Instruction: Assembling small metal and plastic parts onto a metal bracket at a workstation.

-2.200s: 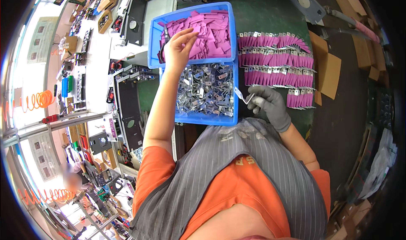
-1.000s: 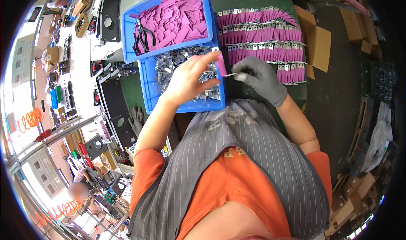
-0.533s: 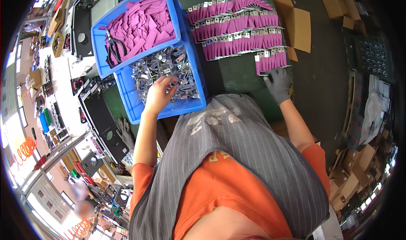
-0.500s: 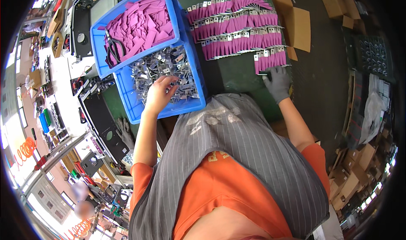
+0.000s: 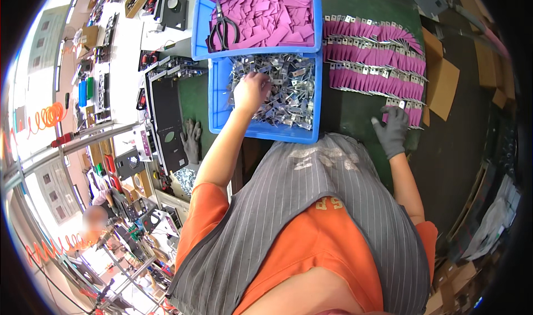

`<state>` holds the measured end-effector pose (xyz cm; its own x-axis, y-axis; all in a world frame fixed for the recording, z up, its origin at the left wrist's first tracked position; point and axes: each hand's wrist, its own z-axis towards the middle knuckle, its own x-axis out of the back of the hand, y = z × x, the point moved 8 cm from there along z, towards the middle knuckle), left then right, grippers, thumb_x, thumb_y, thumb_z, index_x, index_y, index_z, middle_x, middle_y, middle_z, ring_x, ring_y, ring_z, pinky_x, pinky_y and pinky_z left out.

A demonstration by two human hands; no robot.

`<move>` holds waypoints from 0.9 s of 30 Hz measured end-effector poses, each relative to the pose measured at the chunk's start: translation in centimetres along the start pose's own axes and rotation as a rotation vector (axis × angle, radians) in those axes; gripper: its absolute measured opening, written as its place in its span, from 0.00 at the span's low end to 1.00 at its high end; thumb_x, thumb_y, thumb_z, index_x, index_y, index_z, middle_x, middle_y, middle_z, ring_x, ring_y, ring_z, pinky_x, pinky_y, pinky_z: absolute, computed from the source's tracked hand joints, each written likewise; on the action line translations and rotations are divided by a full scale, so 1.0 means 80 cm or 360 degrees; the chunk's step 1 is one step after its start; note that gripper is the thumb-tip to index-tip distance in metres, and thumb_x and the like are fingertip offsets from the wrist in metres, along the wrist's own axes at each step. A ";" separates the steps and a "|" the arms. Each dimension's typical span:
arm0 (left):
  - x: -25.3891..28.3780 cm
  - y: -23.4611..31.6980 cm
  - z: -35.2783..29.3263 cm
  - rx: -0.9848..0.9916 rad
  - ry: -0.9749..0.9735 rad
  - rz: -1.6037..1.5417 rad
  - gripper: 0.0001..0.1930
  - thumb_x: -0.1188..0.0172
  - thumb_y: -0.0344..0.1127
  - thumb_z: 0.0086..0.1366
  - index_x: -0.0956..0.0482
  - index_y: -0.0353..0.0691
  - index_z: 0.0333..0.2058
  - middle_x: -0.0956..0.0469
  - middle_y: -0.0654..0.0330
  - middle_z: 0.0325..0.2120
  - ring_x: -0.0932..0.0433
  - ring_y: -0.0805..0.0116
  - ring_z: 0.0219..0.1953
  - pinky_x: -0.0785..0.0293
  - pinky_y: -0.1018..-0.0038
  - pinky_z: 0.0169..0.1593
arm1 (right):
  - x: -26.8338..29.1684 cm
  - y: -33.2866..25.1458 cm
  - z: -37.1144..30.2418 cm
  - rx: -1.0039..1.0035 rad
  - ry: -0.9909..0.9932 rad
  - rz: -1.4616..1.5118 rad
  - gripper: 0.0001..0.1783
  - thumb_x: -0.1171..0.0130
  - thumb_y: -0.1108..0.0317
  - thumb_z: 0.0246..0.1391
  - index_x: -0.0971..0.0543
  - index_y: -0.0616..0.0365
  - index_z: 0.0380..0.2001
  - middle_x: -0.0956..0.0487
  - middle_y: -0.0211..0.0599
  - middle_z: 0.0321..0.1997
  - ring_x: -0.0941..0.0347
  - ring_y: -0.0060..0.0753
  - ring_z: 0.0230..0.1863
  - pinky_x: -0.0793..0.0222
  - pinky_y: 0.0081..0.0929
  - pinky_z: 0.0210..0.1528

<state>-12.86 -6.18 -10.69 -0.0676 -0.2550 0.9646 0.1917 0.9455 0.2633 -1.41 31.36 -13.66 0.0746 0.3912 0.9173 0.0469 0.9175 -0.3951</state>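
My bare left hand [image 5: 251, 94] reaches into the lower blue bin [image 5: 266, 133], over a heap of small bent metal brackets [image 5: 291, 93]. Its fingers are curled in among the brackets; what they hold, if anything, is hidden. My right hand [image 5: 393, 133], in a grey glove, touches the near, short row of brackets with pink strips [image 5: 412, 115]. Its thumb stands apart from the fingers, which rest on the left end of that row. Longer rows of the same pink-covered brackets [image 5: 377, 80] lie beyond it on the green table.
Behind the bracket bin, an upper blue bin [image 5: 255, 53] holds pink strips [image 5: 283, 15] and black-handled scissors [image 5: 224, 33]. A loose grey glove [image 5: 191, 140] lies left of the bins near black panels [image 5: 169, 120]. An open cardboard box [image 5: 444, 87] stands at the right.
The view has swung, so the bins and rows appear farther right. My left hand has reached farther into the brackets. My right hand remains by the left end of the short row.
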 end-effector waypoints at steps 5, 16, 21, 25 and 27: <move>-0.044 -0.023 0.011 0.0437 -0.0535 0.0305 0.20 0.42 0.59 0.53 0.16 0.49 0.31 0.19 0.56 0.27 0.20 0.55 0.32 0.25 0.64 0.36 | 0.000 -0.057 0.033 0.0111 0.0141 0.0169 0.20 0.34 0.60 0.39 0.28 0.51 0.36 0.30 0.39 0.38 0.35 0.45 0.44 0.41 0.41 0.50; 0.015 0.012 -0.058 0.0563 -0.0919 -0.1147 0.12 0.38 0.40 0.55 0.21 0.35 0.24 0.22 0.62 0.23 0.26 0.75 0.27 0.30 0.76 0.36 | 0.030 -0.197 0.073 0.0587 -0.0248 0.1124 0.15 0.40 0.66 0.48 0.25 0.55 0.41 0.26 0.38 0.38 0.28 0.34 0.38 0.29 0.27 0.36; 0.041 0.076 -0.081 -0.0086 -0.1412 -0.1807 0.09 0.39 0.34 0.59 0.25 0.34 0.25 0.30 0.71 0.23 0.34 0.82 0.28 0.37 0.80 0.34 | 0.041 -0.265 0.069 0.1086 -0.0690 0.1864 0.24 0.48 0.71 0.50 0.30 0.58 0.54 0.26 0.45 0.49 0.28 0.40 0.49 0.33 0.30 0.53; 0.056 0.100 -0.070 -0.0407 -0.1530 -0.1850 0.12 0.38 0.35 0.58 0.28 0.34 0.21 0.32 0.64 0.22 0.34 0.73 0.29 0.39 0.75 0.34 | 0.012 -0.246 0.055 0.0856 -0.1478 0.1697 0.21 0.44 0.70 0.50 0.27 0.62 0.49 0.27 0.41 0.51 0.30 0.33 0.52 0.36 0.30 0.55; 0.047 0.103 -0.064 -0.0445 -0.1570 -0.1832 0.12 0.38 0.35 0.58 0.28 0.34 0.21 0.32 0.64 0.22 0.35 0.73 0.29 0.39 0.74 0.35 | 0.020 -0.241 0.052 0.0824 -0.1410 0.1814 0.18 0.42 0.70 0.48 0.24 0.60 0.45 0.26 0.39 0.49 0.30 0.35 0.51 0.36 0.31 0.54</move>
<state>-6.55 -0.41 -4.84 -0.8806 -0.4586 -0.1192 -0.2528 0.2420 0.9367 -6.36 14.55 -4.39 -0.7787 0.6259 -0.0433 0.0231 -0.0404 -0.9989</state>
